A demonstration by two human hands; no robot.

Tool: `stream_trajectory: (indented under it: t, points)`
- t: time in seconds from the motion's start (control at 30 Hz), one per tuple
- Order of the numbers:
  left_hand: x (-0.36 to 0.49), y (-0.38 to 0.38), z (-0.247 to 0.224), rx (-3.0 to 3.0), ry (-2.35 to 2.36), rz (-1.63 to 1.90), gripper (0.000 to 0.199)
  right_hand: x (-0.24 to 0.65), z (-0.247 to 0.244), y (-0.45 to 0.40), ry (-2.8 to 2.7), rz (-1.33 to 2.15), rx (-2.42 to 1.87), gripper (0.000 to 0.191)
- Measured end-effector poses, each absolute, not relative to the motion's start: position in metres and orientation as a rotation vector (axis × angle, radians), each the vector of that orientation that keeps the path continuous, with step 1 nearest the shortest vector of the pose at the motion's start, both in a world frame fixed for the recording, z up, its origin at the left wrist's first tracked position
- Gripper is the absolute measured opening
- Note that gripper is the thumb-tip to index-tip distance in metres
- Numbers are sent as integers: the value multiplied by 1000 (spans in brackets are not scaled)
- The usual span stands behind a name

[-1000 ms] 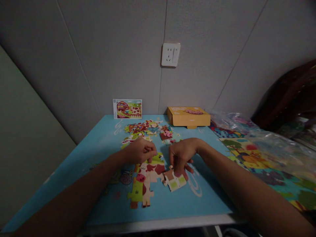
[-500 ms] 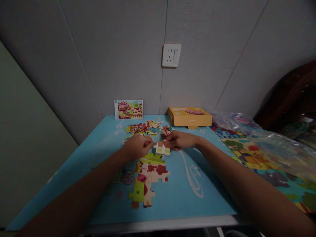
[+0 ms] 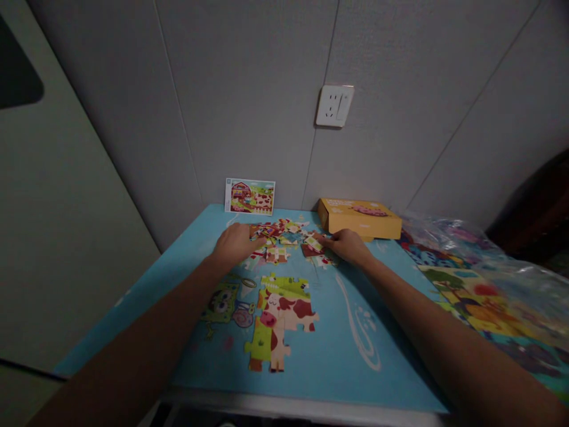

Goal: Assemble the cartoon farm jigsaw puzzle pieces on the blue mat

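Note:
Joined puzzle pieces showing a cow (image 3: 284, 311) lie on the blue table in front of me. Beyond them is a pile of loose pieces (image 3: 288, 231). My left hand (image 3: 235, 242) rests at the pile's left side, its fingertips among the pieces; whether it grips one cannot be made out. At the pile's right side, my right hand (image 3: 347, 244) has its fingers on a light green and white piece (image 3: 315, 242). A piece with a brown and white pattern (image 3: 276, 255) lies between the hands, nearer to me.
A picture card (image 3: 249, 197) leans on the wall behind the pile. To its right sits a yellow box (image 3: 362, 219). Clear plastic (image 3: 524, 273) and colourful picture sheets (image 3: 484, 296) cover the right side. The blue table's front edge (image 3: 302, 405) is near me.
Both hands have moved away from me to the loose pieces and farther apart. The piece that was between them above the cow section is no longer there. The view has shifted left.

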State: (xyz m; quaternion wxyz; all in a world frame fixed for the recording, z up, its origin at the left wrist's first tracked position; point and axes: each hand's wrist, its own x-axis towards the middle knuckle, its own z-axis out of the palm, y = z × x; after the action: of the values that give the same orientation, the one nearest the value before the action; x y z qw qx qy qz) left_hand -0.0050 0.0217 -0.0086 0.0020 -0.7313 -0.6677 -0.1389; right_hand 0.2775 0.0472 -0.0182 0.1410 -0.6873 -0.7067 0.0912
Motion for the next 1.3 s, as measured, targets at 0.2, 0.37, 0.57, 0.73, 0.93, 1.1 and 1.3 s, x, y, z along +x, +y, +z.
stream_trajectory:
  t: [0.2, 0.37, 0.57, 0.73, 0.93, 1.1, 1.3]
  points:
    - [7, 20, -21, -2818, -1619, -480, 45, 272, -15, 41, -2067, 134, -1977, 43]
    - [8, 21, -29, -2884, -1574, -517, 42, 258, -13, 30, -2154, 13, -1854, 42]
    - [12, 17, -24, -2851, -1592, -505, 39, 242, -13, 15, -2373, 71, -1453, 27]
    - [10, 14, -20, -2661, -1787, -440, 45, 236, -17, 10, -2473, 126, -1284, 26]
    - [10, 13, -19, -2709, -1826, -383, 25, 235, -19, 9, -2479, 120, -1286, 30]
    - [13, 11, -17, -2793, -1793, -413, 14, 234, -17, 8, -2507, 69, -1308, 32]
    - [15, 11, -19, -2923, -1637, -446, 7, 231, -15, 2, -2647, -13, -1326, 44]
